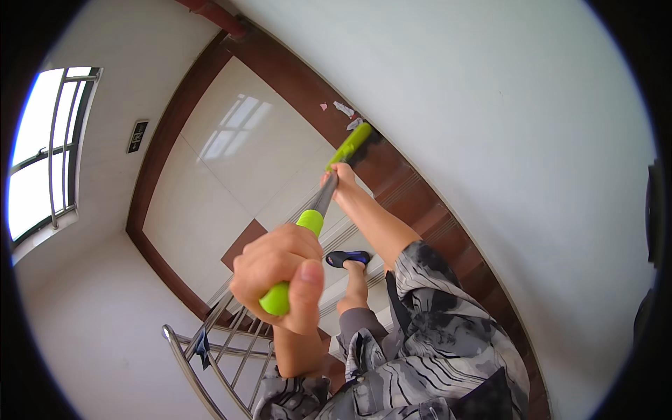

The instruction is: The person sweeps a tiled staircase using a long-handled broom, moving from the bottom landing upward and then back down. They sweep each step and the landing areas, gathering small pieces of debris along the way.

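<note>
My left hand is closed around the bright green grip at the top end of a broom's handle, close to the camera. Farther down, my right hand wraps the grey broom handle near the head. The green broom head with dark bristles rests low by the wall, over the dark red border of the landing. Beside its far end lie crumpled white paper scraps and a small pink scrap. Part of the bristles is blurred.
Stairs with ridged edges run down along the white wall at right. A steel railing with a dark cloth stands lower left. A red pipe meets the floor corner. My foot wears a dark slipper on a step.
</note>
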Available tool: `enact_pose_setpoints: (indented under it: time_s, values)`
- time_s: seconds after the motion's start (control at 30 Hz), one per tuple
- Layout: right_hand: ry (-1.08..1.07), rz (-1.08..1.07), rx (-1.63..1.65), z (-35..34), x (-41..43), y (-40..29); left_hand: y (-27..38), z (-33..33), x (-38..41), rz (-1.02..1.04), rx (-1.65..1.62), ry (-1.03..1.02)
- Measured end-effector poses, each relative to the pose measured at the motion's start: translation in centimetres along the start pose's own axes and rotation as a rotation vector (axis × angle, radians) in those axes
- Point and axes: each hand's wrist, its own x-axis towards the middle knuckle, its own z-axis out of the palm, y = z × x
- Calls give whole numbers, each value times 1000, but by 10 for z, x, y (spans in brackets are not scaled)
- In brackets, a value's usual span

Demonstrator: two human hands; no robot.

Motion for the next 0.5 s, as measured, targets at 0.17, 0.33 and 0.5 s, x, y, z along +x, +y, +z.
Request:
enact_pose_setpoints:
  time_s: [0.17, 0.33, 0.5]
  values:
    - [-219, 26, -119, 46, -1, 7, 18, 11, -18, 50, 219, -29]
    - [-312, -58, -168, 65, -68, 58, 78, -9, -20, 299, 260, 128]
    - [-172, -128, -243, 20, -80, 66, 83, -21, -45, 234, 264, 267]
